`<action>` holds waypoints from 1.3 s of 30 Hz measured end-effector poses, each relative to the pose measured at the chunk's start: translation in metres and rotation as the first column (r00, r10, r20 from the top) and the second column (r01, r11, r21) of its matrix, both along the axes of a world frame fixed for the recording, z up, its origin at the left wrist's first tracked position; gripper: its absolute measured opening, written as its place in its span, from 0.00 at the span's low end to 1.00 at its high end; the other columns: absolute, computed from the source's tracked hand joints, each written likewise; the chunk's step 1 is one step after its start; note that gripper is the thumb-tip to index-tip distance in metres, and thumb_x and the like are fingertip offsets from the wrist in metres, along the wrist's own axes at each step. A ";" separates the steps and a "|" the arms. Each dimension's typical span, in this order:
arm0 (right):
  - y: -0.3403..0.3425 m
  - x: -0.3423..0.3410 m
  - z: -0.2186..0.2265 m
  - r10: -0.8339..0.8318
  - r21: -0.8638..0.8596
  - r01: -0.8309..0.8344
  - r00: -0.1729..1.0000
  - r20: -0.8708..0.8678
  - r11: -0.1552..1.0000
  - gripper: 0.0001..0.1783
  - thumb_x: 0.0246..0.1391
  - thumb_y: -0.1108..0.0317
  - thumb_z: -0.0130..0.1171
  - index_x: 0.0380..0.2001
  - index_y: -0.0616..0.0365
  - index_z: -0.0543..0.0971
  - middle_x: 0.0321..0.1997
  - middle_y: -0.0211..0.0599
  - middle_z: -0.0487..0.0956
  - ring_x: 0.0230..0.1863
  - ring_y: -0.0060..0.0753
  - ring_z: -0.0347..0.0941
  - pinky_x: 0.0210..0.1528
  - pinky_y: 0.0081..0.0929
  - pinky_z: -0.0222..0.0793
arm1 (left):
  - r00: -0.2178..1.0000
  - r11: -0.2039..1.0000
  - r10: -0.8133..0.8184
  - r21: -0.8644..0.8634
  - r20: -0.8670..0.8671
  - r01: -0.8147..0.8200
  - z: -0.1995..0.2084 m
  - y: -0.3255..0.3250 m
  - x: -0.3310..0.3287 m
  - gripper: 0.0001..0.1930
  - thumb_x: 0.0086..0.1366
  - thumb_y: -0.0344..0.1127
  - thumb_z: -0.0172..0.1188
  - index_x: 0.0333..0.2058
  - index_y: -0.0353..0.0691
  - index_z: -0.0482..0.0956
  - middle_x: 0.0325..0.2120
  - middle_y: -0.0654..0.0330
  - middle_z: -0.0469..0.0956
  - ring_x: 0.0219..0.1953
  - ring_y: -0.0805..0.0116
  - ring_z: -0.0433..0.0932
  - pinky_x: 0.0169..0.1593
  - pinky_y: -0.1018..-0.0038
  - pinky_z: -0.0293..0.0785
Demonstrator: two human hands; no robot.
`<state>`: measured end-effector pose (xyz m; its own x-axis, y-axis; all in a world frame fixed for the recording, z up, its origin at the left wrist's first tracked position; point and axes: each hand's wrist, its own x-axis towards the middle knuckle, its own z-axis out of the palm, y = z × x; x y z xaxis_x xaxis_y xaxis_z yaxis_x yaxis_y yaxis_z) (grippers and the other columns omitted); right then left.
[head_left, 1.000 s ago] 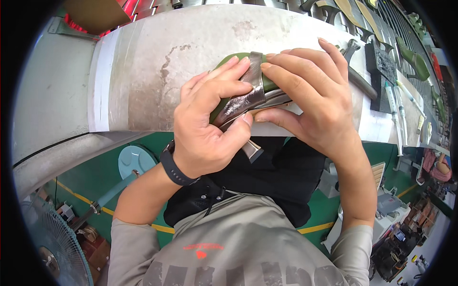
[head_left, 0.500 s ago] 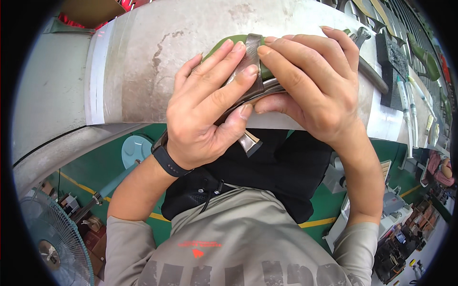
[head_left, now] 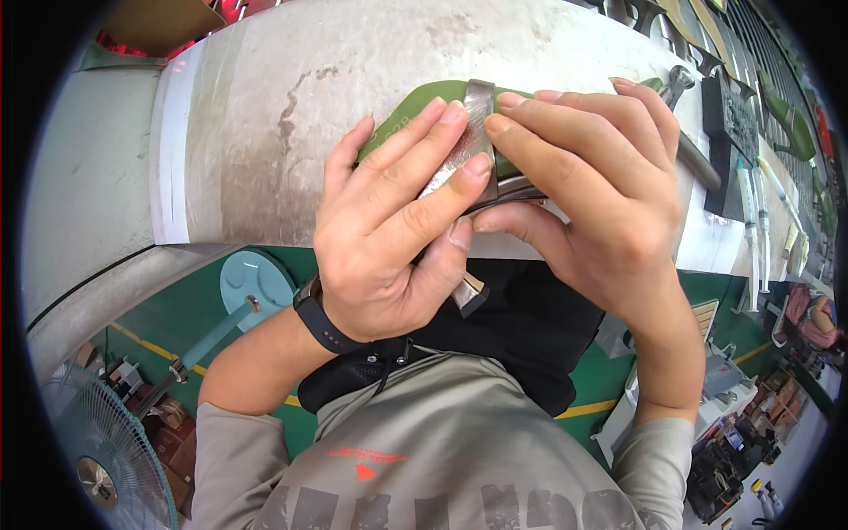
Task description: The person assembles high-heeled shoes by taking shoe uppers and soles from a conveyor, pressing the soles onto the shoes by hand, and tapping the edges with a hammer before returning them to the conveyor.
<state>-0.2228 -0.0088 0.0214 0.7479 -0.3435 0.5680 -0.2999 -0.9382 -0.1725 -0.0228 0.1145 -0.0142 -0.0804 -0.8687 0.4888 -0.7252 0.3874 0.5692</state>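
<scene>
A high-heeled sandal sits on a green shoe last (head_left: 420, 102) at the near edge of the worktable. Its shiny brown strap (head_left: 478, 99) crosses the last, and its heel (head_left: 471, 294) points toward me below my hands. My left hand (head_left: 389, 216) is closed over the near left side, fingers pressing on the strap and last, thumb underneath along the sole edge. From the right, my right hand (head_left: 592, 168) pinches the shoe, fingertips on the last beside the strap and thumb at the lower edge. Both palms hide much of the shoe.
Right of my hands lie a dark-handled tool (head_left: 698, 162), a ring-ended metal tool (head_left: 678, 81), a black block (head_left: 729, 115) and several syringes (head_left: 748, 225). A rack of green lasts (head_left: 786, 115) runs along the far right. A fan (head_left: 106, 468) stands lower left.
Both hands and the shoe have shifted slightly down toward me. More of the green last shows above my left fingers, and both hands keep their hold.
</scene>
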 end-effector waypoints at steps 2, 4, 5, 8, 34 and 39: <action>0.001 0.002 0.012 -0.014 0.134 0.021 0.998 -0.053 0.991 0.29 0.37 0.52 0.79 0.44 0.54 0.89 0.49 0.32 0.88 0.48 0.38 0.82 0.60 0.42 0.67 | 0.999 0.999 -0.036 0.031 0.005 0.035 0.004 0.001 0.002 0.25 0.63 0.23 0.60 0.61 0.35 0.81 0.65 0.36 0.75 0.69 0.41 0.74 0.74 0.45 0.55; 0.005 0.008 0.028 -0.042 0.229 0.064 0.994 -0.100 0.971 0.28 0.34 0.57 0.81 0.42 0.54 0.89 0.48 0.33 0.88 0.46 0.39 0.81 0.58 0.41 0.67 | 0.999 0.998 -0.021 0.059 -0.028 0.022 0.006 0.003 0.000 0.25 0.62 0.23 0.60 0.60 0.35 0.81 0.64 0.38 0.76 0.69 0.42 0.74 0.75 0.46 0.53; 0.007 0.011 0.034 -0.067 0.320 0.111 0.987 -0.143 0.941 0.28 0.30 0.61 0.83 0.41 0.55 0.89 0.47 0.34 0.88 0.45 0.41 0.80 0.55 0.40 0.68 | 0.999 0.998 -0.021 0.058 -0.039 0.024 0.005 0.003 0.000 0.25 0.62 0.23 0.60 0.60 0.35 0.81 0.64 0.38 0.76 0.69 0.42 0.74 0.75 0.46 0.53; 0.007 0.020 0.045 -0.066 0.334 0.154 0.964 -0.259 0.930 0.27 0.27 0.67 0.83 0.39 0.57 0.87 0.46 0.36 0.88 0.43 0.43 0.79 0.52 0.39 0.68 | 0.997 0.999 0.009 0.048 -0.072 -0.006 0.006 0.001 0.000 0.25 0.61 0.24 0.60 0.59 0.35 0.82 0.65 0.40 0.77 0.69 0.43 0.74 0.75 0.48 0.53; -0.003 -0.023 0.030 -0.163 0.328 0.181 0.983 -0.083 0.927 0.29 0.39 0.61 0.82 0.47 0.54 0.86 0.56 0.38 0.82 0.63 0.51 0.74 0.67 0.52 0.65 | 0.978 0.954 -0.195 0.245 0.073 0.172 0.031 -0.044 0.002 0.45 0.51 0.34 0.73 0.69 0.33 0.67 0.69 0.43 0.68 0.70 0.41 0.67 0.72 0.54 0.63; -0.005 -0.014 0.032 -0.208 0.345 0.222 0.975 -0.078 0.912 0.33 0.38 0.62 0.82 0.51 0.58 0.83 0.59 0.46 0.81 0.68 0.55 0.70 0.71 0.49 0.64 | 0.985 0.971 -0.117 0.223 0.124 0.088 0.030 -0.046 -0.002 0.46 0.52 0.33 0.72 0.70 0.32 0.65 0.69 0.42 0.67 0.70 0.40 0.67 0.72 0.54 0.63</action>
